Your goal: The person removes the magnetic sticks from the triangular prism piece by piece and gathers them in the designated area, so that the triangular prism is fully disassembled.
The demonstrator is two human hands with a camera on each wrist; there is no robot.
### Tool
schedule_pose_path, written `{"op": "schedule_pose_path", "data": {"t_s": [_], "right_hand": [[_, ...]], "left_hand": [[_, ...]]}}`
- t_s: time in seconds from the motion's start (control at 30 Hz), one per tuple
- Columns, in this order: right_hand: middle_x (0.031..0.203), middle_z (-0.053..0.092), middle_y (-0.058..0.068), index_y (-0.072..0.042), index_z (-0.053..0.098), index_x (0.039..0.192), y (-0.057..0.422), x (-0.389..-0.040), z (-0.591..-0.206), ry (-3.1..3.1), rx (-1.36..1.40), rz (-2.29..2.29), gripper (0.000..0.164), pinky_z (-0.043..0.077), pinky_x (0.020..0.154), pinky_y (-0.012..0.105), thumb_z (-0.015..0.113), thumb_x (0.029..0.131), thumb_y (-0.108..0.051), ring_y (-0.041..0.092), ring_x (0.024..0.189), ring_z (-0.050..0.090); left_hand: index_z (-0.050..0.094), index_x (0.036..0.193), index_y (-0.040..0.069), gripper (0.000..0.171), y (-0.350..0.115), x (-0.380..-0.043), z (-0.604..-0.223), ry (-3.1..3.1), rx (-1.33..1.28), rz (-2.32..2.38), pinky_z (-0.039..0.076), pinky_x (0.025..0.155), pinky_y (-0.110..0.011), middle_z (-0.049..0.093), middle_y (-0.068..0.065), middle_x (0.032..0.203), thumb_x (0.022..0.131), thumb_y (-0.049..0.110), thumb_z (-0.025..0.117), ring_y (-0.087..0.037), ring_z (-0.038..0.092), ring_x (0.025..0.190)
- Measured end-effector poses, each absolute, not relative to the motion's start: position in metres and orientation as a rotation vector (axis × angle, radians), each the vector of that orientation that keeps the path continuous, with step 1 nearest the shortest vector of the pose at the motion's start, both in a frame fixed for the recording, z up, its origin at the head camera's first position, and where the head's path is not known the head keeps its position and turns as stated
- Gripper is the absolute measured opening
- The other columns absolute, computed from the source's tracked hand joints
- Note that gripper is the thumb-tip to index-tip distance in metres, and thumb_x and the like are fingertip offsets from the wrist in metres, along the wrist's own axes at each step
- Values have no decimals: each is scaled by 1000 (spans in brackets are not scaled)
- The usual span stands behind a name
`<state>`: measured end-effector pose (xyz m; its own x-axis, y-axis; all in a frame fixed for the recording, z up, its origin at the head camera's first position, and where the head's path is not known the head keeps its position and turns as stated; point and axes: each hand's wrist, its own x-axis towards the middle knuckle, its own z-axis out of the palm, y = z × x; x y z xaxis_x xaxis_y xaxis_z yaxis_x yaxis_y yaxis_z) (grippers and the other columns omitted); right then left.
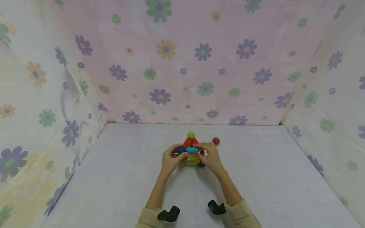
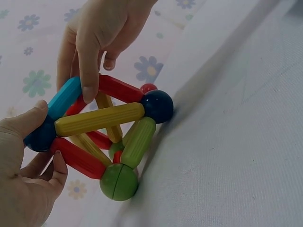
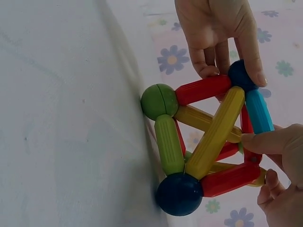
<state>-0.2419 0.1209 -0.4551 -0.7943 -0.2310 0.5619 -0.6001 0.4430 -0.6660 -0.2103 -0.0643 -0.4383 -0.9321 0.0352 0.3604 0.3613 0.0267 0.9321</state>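
Observation:
A frame of magnetic sticks and balls (image 1: pixel 191 162) stands on the table between both hands, with red, yellow and green sticks joined by balls. Fingers and thumb of my left hand (image 1: pixel 170 161) grip a dark blue ball (image 2: pixel 41 135) at an upper corner, where a yellow stick (image 2: pixel 99 119) and a red stick (image 2: pixel 78 158) meet. From that ball runs a light blue stick (image 3: pixel 259 111), whose other end my right hand (image 1: pixel 211 157) pinches. Low on the near side sit a green ball (image 3: pixel 160 101) and another dark blue ball (image 3: pixel 179 194). My right fingers hide the corner behind them.
A loose red ball (image 1: pixel 215 141) lies beyond my right hand. At the top of the frame, a light green ball (image 1: pixel 191 135) sticks up. The white table (image 1: pixel 114 177) is bordered by flowered cloth (image 1: pixel 182 60) at the back and sides.

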Motion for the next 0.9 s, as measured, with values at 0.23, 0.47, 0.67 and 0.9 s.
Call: {"op": "schedule_pose_path", "data": {"t_s": [0.23,0.47,0.67,0.9], "right_hand": [[92,70,9,-2,72,101,117,-240,-454,-2371,642,1240,30,37,66,25,77,72,3,18,80,39],[85,66,9,-1,71,101,123,-241,-453,-2371,650,1378,27,41,68,44,76,74,1,27,78,43],[80,66,9,1,69,104,127,-243,-454,-2340,717,1438,29,41,68,38,75,76,-2,32,74,47],[83,67,19,9,65,107,122,-226,-429,-2352,709,1538,29,37,69,30,70,79,2,41,78,52]], "left_hand": [[59,110,-14,32,-63,-210,-439,-2081,-414,-1999,50,71,-26,63,-27,101,81,-3,68,-16,56,83],[59,110,-15,32,-63,-212,-440,-2079,-414,-1989,50,70,-25,63,-27,100,82,-3,68,-14,56,83],[59,110,-15,32,-64,-212,-441,-2076,-417,-1984,51,70,-27,63,-28,100,82,-3,68,-13,57,83],[59,111,-15,32,-64,-211,-440,-2085,-413,-1979,51,70,-26,63,-27,102,83,-1,68,-13,57,83]]}}
